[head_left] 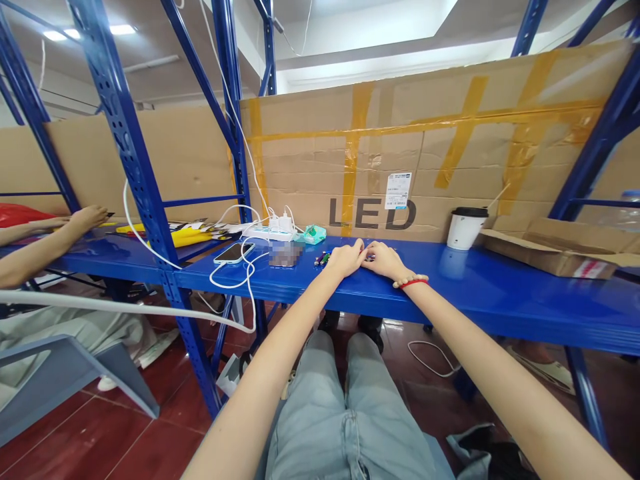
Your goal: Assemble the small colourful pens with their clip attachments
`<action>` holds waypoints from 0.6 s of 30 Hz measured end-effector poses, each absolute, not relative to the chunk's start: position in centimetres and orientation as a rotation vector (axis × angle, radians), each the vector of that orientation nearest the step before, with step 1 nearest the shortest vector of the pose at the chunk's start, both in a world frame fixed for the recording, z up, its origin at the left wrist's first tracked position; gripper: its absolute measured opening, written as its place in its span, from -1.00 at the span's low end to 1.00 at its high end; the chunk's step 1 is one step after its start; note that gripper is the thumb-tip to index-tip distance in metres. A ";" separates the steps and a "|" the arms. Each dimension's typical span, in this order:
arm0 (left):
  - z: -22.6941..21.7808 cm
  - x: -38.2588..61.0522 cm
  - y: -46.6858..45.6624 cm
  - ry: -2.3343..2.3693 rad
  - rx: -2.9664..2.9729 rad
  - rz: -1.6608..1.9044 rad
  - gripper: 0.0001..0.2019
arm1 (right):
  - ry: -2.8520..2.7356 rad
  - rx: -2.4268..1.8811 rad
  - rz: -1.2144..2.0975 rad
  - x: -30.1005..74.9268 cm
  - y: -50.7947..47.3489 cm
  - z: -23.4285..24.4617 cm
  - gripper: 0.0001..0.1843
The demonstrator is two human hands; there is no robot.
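My left hand (pixel 345 260) and my right hand (pixel 383 259) meet on the blue tabletop (pixel 425 280), fingertips almost touching. The fingers of both are bent and drawn together. Tiny dark and purplish bits show between them, too small to name. Just left of my left hand lies a little group of small coloured pieces (pixel 323 260), green and dark, partly covered by that hand. A beaded bracelet and a red cord (pixel 414 282) circle my right wrist.
Left on the table are a phone (pixel 235 253), white cables, a power strip (pixel 273 230) and a green packet (pixel 313 235). A lidded paper cup (pixel 463 230) and an open cardboard box (pixel 555 250) stand right. Another person's hand (pixel 90 218) works beyond the blue post (pixel 135 133).
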State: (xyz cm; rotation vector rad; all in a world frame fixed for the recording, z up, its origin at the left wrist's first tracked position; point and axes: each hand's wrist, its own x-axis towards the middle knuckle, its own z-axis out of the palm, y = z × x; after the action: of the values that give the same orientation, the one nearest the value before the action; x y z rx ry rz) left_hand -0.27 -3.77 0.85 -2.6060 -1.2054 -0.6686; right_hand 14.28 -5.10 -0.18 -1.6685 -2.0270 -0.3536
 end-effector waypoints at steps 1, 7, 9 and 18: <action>0.9 -0.3 -3.8 -1.199 -2.612 -0.648 -0.65 | -2.030 -1.662 -0.352 14.3 -5.1 -0.2 -0.82; 0.8 -0.1 -3.5 -1.260 -2.586 -0.656 -0.60 | -1.951 -1.592 -0.369 14.6 -5.0 -0.2 -0.78; 0.8 -0.1 -3.4 -1.316 -2.573 -0.680 -0.56 | -1.897 -1.568 -0.353 14.6 -5.1 -0.2 -0.79; 0.8 -0.2 -3.7 -1.366 -2.531 -0.723 -0.65 | -1.854 -1.384 -0.338 14.8 -5.0 -0.1 -0.82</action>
State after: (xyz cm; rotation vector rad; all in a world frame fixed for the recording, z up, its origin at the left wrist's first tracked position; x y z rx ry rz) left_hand -0.17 -3.71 0.83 -2.5313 -1.3655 -0.7231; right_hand 14.76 -4.96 -0.13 -1.3842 -1.8539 -0.3376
